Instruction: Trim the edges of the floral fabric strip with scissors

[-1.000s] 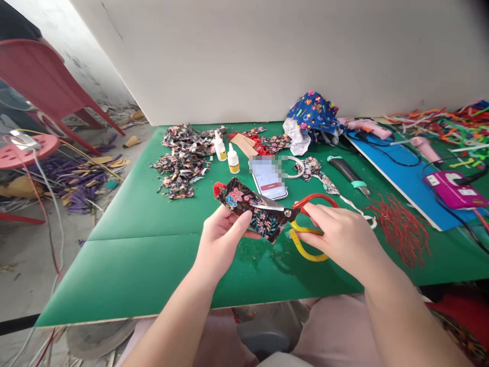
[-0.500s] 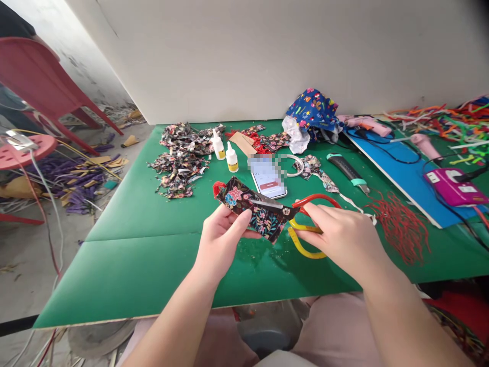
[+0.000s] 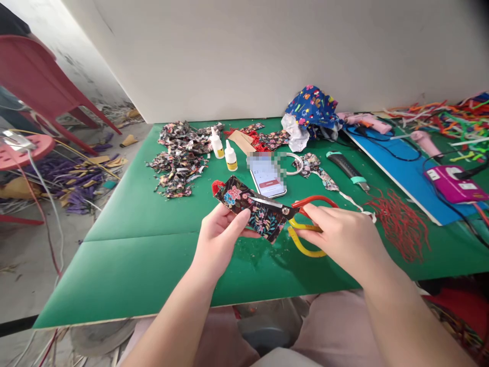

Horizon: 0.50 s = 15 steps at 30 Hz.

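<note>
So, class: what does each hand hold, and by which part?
The left hand pinches the floral fabric piece by its near lower edge. The right hand holds the scissors by their red and yellow handle loops.

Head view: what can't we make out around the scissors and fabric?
- Phone screen: blurred, unreadable.
- Scissors blade tips: against the floral fabric piece; cut depth unclear.
- Right hand grip: fingers inside the handle loops hidden by the hand itself.
- Glue bottles: labels too small.
- Left hand: fingertips behind fabric hidden.
</note>
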Available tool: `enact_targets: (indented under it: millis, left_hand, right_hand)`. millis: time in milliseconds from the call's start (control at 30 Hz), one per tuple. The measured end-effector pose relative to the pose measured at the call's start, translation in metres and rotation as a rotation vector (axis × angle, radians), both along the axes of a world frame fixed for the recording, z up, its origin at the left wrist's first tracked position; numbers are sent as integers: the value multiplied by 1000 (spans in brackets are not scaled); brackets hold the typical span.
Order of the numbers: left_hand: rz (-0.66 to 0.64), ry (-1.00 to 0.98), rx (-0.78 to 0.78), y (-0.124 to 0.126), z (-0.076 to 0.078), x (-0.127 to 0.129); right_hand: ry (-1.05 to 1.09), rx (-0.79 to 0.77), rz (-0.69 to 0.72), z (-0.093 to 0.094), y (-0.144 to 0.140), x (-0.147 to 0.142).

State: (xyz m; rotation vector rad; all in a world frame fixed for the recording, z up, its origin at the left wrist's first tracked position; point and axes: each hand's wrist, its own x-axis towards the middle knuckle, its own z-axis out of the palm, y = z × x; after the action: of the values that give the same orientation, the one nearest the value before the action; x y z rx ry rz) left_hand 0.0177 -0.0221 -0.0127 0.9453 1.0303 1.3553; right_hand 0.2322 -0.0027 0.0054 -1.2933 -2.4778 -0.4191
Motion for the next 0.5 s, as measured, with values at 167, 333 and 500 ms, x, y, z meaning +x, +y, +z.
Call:
enact_targets:
  millis: [167,333,500]
  left_hand:
    - [-9,-10,2,0,0,0]
    - [-8,-7,-4,-1,1,0]
    - [-5,9,-29,-1,3,0]
  right_hand:
    - [1,-3,-21,-1,-1,0]
    - [7,25,-17,-3,-1,0]
    - [20,61,-22,-4,-1,-1]
